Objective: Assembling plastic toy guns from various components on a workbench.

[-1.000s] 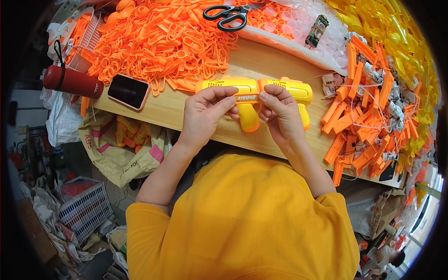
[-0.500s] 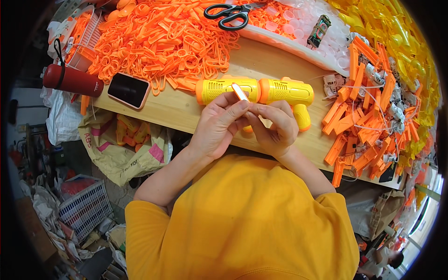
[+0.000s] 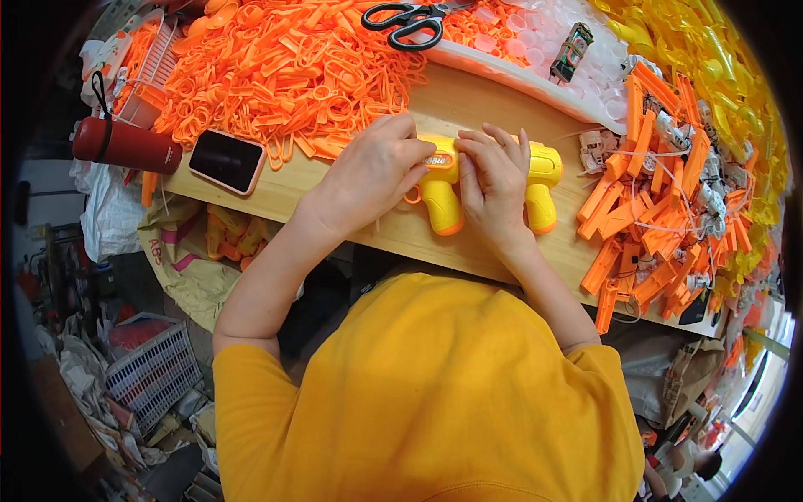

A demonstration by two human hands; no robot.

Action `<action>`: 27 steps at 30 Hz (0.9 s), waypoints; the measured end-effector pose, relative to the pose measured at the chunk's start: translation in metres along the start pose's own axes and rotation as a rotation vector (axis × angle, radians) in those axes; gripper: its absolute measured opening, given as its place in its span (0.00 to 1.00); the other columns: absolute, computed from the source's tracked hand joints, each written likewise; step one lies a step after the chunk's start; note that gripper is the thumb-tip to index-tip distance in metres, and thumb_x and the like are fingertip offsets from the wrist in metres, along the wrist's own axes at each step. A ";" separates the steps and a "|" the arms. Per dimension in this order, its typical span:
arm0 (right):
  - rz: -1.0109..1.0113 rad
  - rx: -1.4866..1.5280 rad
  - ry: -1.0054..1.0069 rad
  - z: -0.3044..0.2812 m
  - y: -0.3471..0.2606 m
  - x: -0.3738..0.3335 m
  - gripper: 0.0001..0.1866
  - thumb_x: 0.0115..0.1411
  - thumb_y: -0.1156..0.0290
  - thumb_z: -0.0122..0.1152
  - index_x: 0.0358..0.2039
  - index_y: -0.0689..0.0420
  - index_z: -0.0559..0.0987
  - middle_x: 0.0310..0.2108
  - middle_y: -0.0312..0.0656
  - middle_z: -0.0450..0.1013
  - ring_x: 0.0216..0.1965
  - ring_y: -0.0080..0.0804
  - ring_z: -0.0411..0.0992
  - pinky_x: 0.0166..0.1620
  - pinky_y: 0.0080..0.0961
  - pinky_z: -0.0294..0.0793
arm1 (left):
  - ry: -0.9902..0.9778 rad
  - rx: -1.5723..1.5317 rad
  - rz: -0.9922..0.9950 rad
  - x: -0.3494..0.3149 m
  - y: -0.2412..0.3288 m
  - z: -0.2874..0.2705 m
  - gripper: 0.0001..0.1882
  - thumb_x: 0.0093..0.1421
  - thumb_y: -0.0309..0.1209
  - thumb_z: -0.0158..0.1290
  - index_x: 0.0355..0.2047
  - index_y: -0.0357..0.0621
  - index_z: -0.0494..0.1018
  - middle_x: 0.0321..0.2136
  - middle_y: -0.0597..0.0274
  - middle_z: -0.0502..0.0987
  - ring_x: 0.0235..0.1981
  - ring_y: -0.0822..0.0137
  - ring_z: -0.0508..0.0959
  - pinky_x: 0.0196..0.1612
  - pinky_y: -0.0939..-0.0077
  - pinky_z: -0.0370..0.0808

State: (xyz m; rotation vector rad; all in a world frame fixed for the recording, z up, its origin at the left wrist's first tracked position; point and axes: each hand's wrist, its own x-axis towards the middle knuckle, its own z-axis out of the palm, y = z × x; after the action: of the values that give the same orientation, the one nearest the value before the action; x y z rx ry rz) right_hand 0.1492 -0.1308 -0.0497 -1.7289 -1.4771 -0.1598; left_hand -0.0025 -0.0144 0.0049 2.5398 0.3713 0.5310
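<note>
Two yellow toy guns with orange trim lie side by side on the table. My hands are at the left toy gun [image 3: 442,205], whose handle points toward me. On its side sits a small oval plate [image 3: 437,160] with an orange rim and a pale middle. My left hand [image 3: 374,171] is closed, its fingertips at the plate's left end, and covers the gun's front. With thumb and forefinger pressed at the plate's right end, my right hand [image 3: 495,180] grips the gun's body while its other fingers are raised. Just behind that hand lies the right toy gun [image 3: 541,197].
A big heap of orange plastic parts [image 3: 284,75] covers the back left. Black-handled scissors [image 3: 406,25] lie by a white tray [image 3: 519,79]. A phone [image 3: 227,162] and a red bottle [image 3: 125,145] stand left. Orange pieces with wires [image 3: 644,209] pile up at right.
The small oval plate, held up between both hands before, is now on the left toy gun's side. That gun has turned handle toward me. My hands have moved apart and forward onto it.
</note>
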 end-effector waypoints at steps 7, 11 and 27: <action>0.007 0.001 0.021 0.003 0.000 -0.001 0.08 0.53 0.78 0.57 0.34 0.54 0.78 0.39 0.36 0.76 0.47 0.40 0.70 0.62 0.47 0.48 | -0.063 -0.048 -0.068 0.002 -0.001 -0.007 0.05 0.50 0.23 0.56 0.28 0.35 0.75 0.27 0.52 0.69 0.34 0.54 0.73 0.39 0.64 0.72; 0.006 -0.009 0.034 0.004 -0.002 -0.001 0.07 0.53 0.77 0.58 0.34 0.53 0.77 0.38 0.36 0.76 0.46 0.40 0.70 0.63 0.47 0.46 | -0.046 -0.017 -0.046 0.002 0.000 -0.006 0.06 0.50 0.23 0.57 0.28 0.35 0.75 0.27 0.52 0.69 0.34 0.54 0.73 0.38 0.64 0.72; -0.037 -0.123 0.031 0.013 -0.007 0.000 0.08 0.51 0.70 0.63 0.32 0.52 0.75 0.37 0.35 0.75 0.45 0.37 0.70 0.60 0.47 0.48 | -0.054 -0.508 -0.473 -0.014 -0.036 0.006 0.15 0.53 0.25 0.58 0.42 0.44 0.78 0.43 0.61 0.73 0.49 0.67 0.71 0.53 0.75 0.67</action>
State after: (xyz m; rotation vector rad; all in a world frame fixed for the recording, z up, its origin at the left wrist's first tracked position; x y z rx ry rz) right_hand 0.1378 -0.1229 -0.0543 -1.7884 -1.5047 -0.3008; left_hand -0.0174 0.0083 -0.0238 1.8904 0.6944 0.3195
